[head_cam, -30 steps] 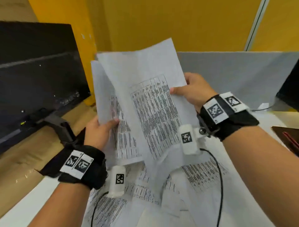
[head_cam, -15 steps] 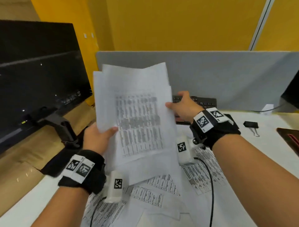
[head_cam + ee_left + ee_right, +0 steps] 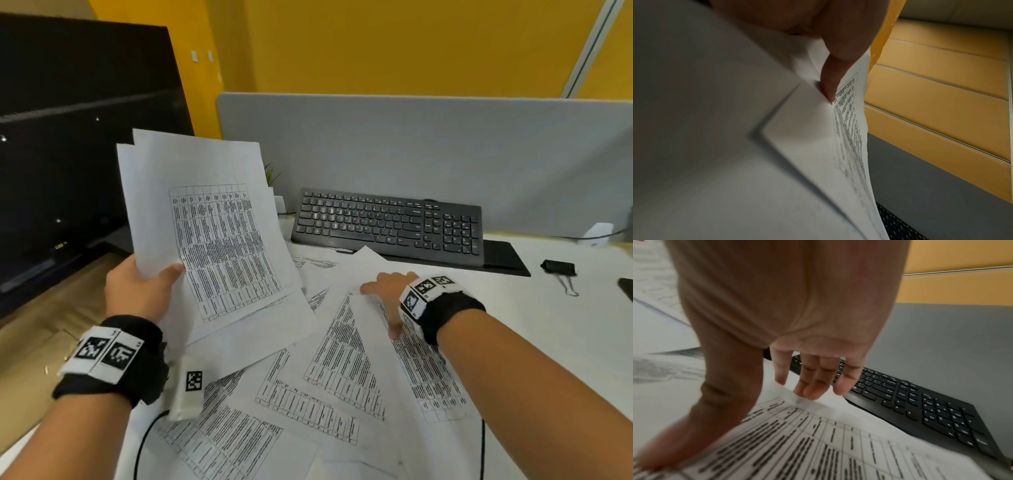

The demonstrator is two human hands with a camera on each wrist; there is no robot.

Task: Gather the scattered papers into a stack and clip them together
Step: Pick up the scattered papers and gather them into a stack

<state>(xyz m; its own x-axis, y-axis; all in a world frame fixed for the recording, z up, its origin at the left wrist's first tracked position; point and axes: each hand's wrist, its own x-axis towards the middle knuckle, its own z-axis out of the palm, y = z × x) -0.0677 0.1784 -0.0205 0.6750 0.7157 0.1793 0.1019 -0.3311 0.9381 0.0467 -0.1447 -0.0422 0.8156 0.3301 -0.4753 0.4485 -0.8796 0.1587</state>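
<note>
Head view, nearest first: loose printed sheets (image 3: 329, 387) lie fanned and overlapping on the white surface (image 3: 565, 308) just under both wrists. The left hand (image 3: 137, 294) has its grip closed on the lower edge of a raised sheaf of papers (image 3: 212, 233), thumb in front, fingers behind; the sheets are uneven at the top. The right hand (image 3: 387, 284) is spread, fingers straight, pressing a sheet and holding nothing. Paper this thin is light, floppy and slick, so it likely wants lifting by a corner or edge, then squaring. Beyond the right grip sits a keyboard (image 3: 387, 222); a black binder clip (image 3: 558, 267) lies well apart to its right.
</note>
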